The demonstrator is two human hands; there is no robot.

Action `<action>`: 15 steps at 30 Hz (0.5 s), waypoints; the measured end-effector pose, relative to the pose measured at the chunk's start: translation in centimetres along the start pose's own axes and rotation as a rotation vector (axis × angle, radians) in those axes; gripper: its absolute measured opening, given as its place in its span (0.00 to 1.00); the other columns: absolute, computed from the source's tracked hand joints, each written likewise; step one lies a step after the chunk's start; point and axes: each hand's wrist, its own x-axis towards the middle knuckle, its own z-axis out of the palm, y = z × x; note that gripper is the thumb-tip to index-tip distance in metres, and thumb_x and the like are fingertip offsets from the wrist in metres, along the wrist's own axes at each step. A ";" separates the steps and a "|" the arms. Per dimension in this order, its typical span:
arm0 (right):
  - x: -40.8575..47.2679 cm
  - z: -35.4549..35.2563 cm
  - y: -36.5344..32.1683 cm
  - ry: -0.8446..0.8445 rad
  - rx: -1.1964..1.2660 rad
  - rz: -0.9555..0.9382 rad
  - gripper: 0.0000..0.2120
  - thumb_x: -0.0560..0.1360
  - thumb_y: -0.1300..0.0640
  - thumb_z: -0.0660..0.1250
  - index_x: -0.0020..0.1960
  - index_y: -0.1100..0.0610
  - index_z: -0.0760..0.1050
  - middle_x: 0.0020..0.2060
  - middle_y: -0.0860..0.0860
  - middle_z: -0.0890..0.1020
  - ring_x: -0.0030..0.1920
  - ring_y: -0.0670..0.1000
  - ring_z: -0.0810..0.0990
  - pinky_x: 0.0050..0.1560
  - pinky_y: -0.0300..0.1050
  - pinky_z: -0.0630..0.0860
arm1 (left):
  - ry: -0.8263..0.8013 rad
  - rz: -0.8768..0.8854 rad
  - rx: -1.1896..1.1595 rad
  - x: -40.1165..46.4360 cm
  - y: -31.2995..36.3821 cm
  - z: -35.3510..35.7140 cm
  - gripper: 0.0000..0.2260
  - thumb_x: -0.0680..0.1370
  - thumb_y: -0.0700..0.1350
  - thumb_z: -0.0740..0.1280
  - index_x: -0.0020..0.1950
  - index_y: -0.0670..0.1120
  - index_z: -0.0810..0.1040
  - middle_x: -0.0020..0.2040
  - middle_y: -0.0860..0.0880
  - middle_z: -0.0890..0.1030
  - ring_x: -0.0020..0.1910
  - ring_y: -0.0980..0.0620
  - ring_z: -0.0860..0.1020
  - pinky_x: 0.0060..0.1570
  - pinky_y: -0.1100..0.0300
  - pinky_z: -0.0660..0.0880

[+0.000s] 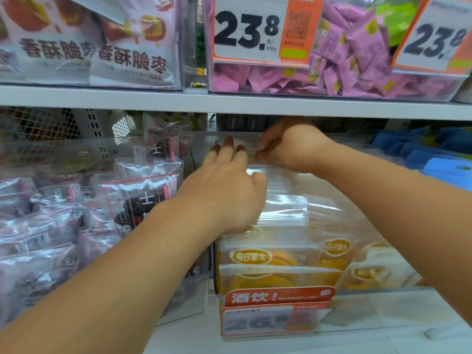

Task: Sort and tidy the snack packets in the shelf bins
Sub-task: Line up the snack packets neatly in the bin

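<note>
Head view: both hands are reaching into the clear middle bin (339, 307) on the lower shelf, which is holding upright rows of transparent packets of orange dried fruit (268, 267). The left hand (224, 185) is lying palm down over the tops of the rear packets, its fingers extending straight and resting on the clear packet tops (278, 200); it is clamping nothing. The right hand (288, 146) is sitting just beyond it, at the back of the same bin, with its fingers curling onto the upper edge of a clear packet (251, 150), apparently pinching it; the fingertips are partly hidden. The two hands are lying close together, almost touching. To the left, a neighbouring bin is holding dark fruit packets with pink trim (138, 198), leaning against one another. To the right, blue packets (434, 159) are showing. On the upper shelf (229, 102), a bin of pink wrapped sweets (357, 60) is carrying a price tag (249, 29) reading 23.8.
</note>
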 end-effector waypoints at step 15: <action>-3.5 -4.3 0.4 -0.259 -0.291 -0.043 0.23 0.84 0.51 0.59 0.78 0.52 0.63 0.75 0.49 0.68 0.73 0.51 0.67 0.69 0.36 0.61 | -0.081 0.020 0.065 0.5 0.4 -1.4 0.27 0.84 0.54 0.47 0.82 0.47 0.47 0.83 0.50 0.46 0.81 0.50 0.44 0.79 0.52 0.48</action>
